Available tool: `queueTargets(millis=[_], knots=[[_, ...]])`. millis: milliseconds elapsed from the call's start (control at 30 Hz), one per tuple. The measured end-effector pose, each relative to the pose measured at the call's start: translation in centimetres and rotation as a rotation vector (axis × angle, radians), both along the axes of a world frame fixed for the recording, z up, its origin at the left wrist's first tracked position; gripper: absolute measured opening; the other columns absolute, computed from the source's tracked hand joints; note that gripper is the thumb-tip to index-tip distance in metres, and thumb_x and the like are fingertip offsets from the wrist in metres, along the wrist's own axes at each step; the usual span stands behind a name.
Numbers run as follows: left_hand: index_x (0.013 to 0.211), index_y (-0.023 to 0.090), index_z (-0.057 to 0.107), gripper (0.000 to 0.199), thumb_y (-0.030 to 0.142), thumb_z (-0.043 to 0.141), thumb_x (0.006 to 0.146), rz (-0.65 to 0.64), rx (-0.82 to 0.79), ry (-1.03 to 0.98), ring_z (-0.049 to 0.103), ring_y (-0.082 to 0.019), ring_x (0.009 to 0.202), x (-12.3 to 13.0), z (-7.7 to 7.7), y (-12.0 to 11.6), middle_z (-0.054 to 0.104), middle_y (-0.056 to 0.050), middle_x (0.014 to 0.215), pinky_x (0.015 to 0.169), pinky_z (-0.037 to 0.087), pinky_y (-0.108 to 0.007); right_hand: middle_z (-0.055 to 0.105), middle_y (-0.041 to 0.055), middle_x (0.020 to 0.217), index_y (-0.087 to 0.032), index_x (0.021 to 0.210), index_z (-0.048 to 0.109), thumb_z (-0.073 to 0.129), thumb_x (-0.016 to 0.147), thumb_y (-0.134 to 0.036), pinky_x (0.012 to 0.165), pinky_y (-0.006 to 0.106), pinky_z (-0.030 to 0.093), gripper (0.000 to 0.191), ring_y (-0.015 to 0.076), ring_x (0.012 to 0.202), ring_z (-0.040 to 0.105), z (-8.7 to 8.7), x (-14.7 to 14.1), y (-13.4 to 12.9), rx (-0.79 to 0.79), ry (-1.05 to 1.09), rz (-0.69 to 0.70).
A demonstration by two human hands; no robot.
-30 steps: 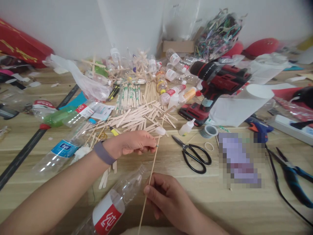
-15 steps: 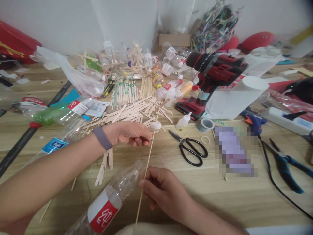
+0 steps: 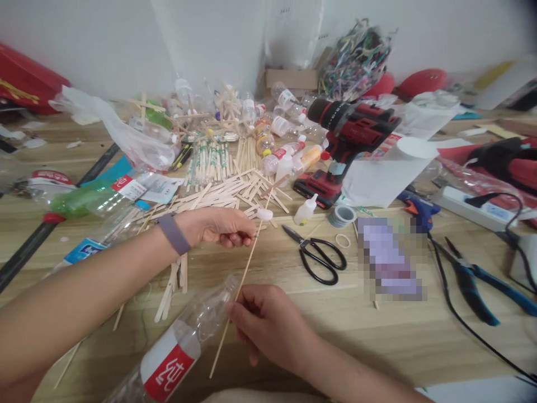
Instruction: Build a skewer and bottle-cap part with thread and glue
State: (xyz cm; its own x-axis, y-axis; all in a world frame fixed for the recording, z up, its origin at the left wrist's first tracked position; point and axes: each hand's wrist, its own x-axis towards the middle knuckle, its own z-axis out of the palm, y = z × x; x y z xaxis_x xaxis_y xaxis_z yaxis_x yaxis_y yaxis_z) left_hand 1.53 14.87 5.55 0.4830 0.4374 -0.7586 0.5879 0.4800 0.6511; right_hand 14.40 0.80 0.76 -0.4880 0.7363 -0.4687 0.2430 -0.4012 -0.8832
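A long thin wooden stick point(image 3: 247, 263) slants across the middle of the view, with a white cap point(image 3: 264, 214) near its upper end and a flat wooden piece at its tip. My left hand point(image 3: 229, 226) is closed, its fingertips pinching at the stick just below the cap. Lower down, my right hand point(image 3: 268, 322) holds the same stick between thumb and fingers. A clear plastic bottle point(image 3: 205, 316) with a red and white label lies behind the stick at the lower left, its neck beside my right hand.
Black-handled scissors point(image 3: 314, 252), a tape roll point(image 3: 342, 216) and a small glue bottle point(image 3: 306, 210) lie right of my hands. Farther back are a red drill point(image 3: 352, 129), flat wooden sticks point(image 3: 210, 193) and bottles. Pliers point(image 3: 472, 274) and a glue gun point(image 3: 422, 208) lie at right.
The whole scene has shifted slightly left in view. The stick's lower end has swung left and now shows in full. Both hands keep their hold on the stick.
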Motion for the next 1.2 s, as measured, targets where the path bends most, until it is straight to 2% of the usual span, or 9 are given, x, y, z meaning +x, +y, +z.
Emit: queueTargets(millis=[233, 433, 567, 633, 733, 933, 1033, 1100, 1200], knots=[[0.055, 0.015, 0.058, 0.014, 0.023, 0.062, 0.066, -0.003, 0.044, -0.052, 0.032, -0.005, 0.045, -0.3, -0.2, -1.0, 0.052, 0.001, 0.056, 0.039, 0.021, -0.016, 0.051, -0.0064, 0.052, -0.019, 0.06, 0.045, 0.053, 0.092, -0.025, 0.03, 0.013, 0.027, 0.033, 0.0034, 0.034, 0.046, 0.0, -0.5, -1.0, -0.04, 0.06, 0.025], [0.053, 0.017, 0.058, 0.017, 0.024, 0.06, 0.067, -0.062, 0.095, -0.032, 0.031, -0.006, 0.042, 0.1, 1.0, -2.0, 0.052, 0.001, 0.047, 0.037, 0.019, -0.017, 0.05, -0.0075, 0.049, -0.02, 0.06, 0.046, 0.052, 0.091, -0.024, 0.03, 0.013, 0.026, 0.032, 0.003, 0.031, 0.044, 0.3, -0.8, -1.6, -0.029, 0.033, 0.052], [0.05, 0.016, 0.055, 0.021, 0.024, 0.058, 0.069, -0.08, 0.079, -0.022, 0.035, -0.005, 0.039, 0.5, 1.2, -2.6, 0.064, -0.006, 0.055, 0.036, 0.017, -0.017, 0.048, -0.0079, 0.046, -0.02, 0.057, 0.044, 0.052, 0.09, -0.024, 0.028, 0.014, 0.026, 0.034, 0.0038, 0.03, 0.043, 0.2, -1.0, -1.8, -0.016, -0.005, 0.051], [0.053, 0.015, 0.056, 0.019, 0.025, 0.059, 0.069, -0.034, 0.061, -0.037, 0.047, -0.007, 0.043, 0.5, 0.8, -2.9, 0.069, -0.008, 0.062, 0.036, 0.02, -0.017, 0.047, -0.0079, 0.044, -0.02, 0.057, 0.044, 0.052, 0.089, -0.024, 0.028, 0.014, 0.026, 0.033, 0.0042, 0.03, 0.044, 0.1, -1.1, -1.8, -0.012, -0.014, 0.048], [0.059, 0.015, 0.056, 0.015, 0.024, 0.058, 0.071, 0.034, 0.059, -0.056, 0.061, -0.011, 0.055, 0.2, 0.1, -3.5, 0.069, -0.007, 0.064, 0.039, 0.029, -0.016, 0.047, -0.0079, 0.044, -0.02, 0.055, 0.044, 0.054, 0.087, -0.025, 0.029, 0.014, 0.025, 0.034, 0.0042, 0.03, 0.044, -0.2, -0.9, -1.9, -0.015, -0.012, 0.053], [0.06, 0.014, 0.057, 0.013, 0.02, 0.056, 0.072, 0.106, 0.037, -0.009, 0.062, -0.01, 0.055, -0.6, -0.6, -4.1, 0.069, -0.004, 0.063, 0.05, 0.044, -0.019, 0.05, -0.0077, 0.046, -0.02, 0.06, 0.048, 0.059, 0.087, -0.04, 0.032, 0.015, 0.028, 0.035, 0.0049, 0.034, 0.047, -0.3, 0.1, -1.8, -0.036, 0.055, 0.048], [0.059, 0.014, 0.057, 0.015, 0.024, 0.059, 0.071, 0.112, 0.009, -0.005, 0.061, -0.011, 0.054, -0.9, -0.6, -4.3, 0.068, -0.004, 0.061, 0.052, 0.045, -0.02, 0.05, -0.0073, 0.047, -0.019, 0.061, 0.047, 0.057, 0.086, -0.047, 0.032, 0.015, 0.027, 0.039, 0.0043, 0.032, 0.044, -0.3, 1.3, -1.0, 0.004, 0.029, -0.031], [0.06, 0.014, 0.057, 0.016, 0.027, 0.061, 0.07, 0.101, 0.004, -0.02, 0.061, -0.011, 0.054, -1.1, -0.6, -4.5, 0.067, -0.003, 0.059, 0.052, 0.045, -0.021, 0.051, -0.0075, 0.05, -0.018, 0.067, 0.051, 0.058, 0.084, -0.052, 0.031, 0.016, 0.026, 0.038, 0.004, 0.032, 0.042, -0.4, 2.3, 0.0, 0.021, 0.018, -0.152], [0.061, 0.016, 0.056, 0.014, 0.027, 0.06, 0.069, 0.096, -0.01, -0.04, 0.061, -0.013, 0.053, -1.1, -0.5, -5.1, 0.066, -0.003, 0.057, 0.051, 0.046, -0.022, 0.055, -0.0074, 0.062, -0.017, 0.096, 0.056, 0.064, 0.076, -0.059, 0.031, 0.017, 0.026, 0.047, 0.0045, 0.035, 0.043, -0.6, 3.4, 1.8, 0.053, 0.073, -0.388]])
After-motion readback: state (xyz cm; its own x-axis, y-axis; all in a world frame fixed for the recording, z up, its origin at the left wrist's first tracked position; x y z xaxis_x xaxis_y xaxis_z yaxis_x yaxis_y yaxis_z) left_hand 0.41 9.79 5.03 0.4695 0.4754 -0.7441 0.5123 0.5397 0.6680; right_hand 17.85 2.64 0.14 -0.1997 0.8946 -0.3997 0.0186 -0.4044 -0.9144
